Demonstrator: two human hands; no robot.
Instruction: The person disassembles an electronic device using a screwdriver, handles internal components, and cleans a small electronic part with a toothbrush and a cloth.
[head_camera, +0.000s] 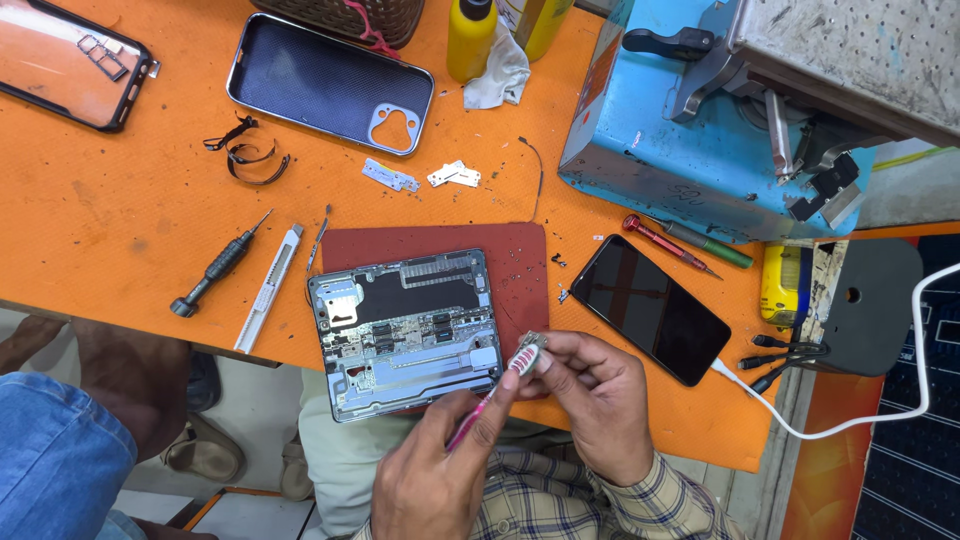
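Opened phone lies flat (back off), circuitry exposed.

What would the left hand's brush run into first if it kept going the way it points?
The left hand aims its pink brush up and right, so it would first meet the small part pinched in the right hand; its bristles look about touching already.
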